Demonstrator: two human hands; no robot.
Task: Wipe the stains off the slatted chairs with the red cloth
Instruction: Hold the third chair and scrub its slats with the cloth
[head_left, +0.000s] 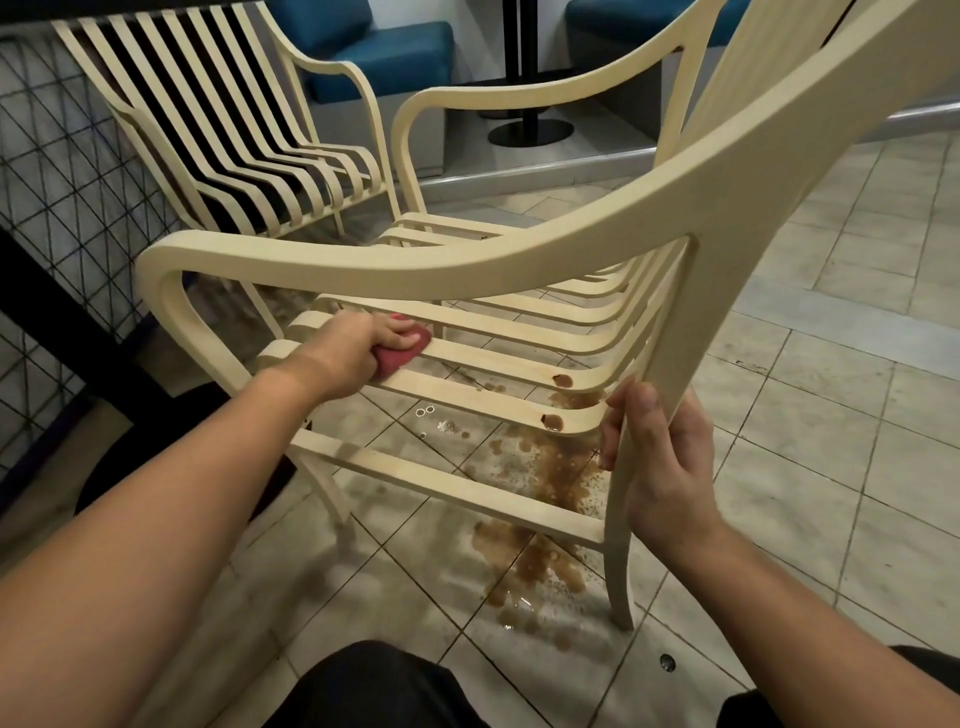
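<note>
A cream slatted chair (415, 260) stands close in front of me, seen from its side. My left hand (363, 348) reaches under the armrest and grips the bunched red cloth (400, 356), pressing it on a seat slat near the front. My right hand (660, 467) grips the chair's rear upright where the seat slats curve up. Brown stains (558, 400) sit on two slats near that curve. A second cream slatted chair (223, 130) stands behind at the upper left.
A brown spill (540, 499) spreads over the tiled floor under the near chair. A black wire-grid panel (62, 182) runs along the left. Blue seats (384, 52) and a black table base (530, 130) stand at the back. My dark-trousered knees (374, 686) show at the bottom.
</note>
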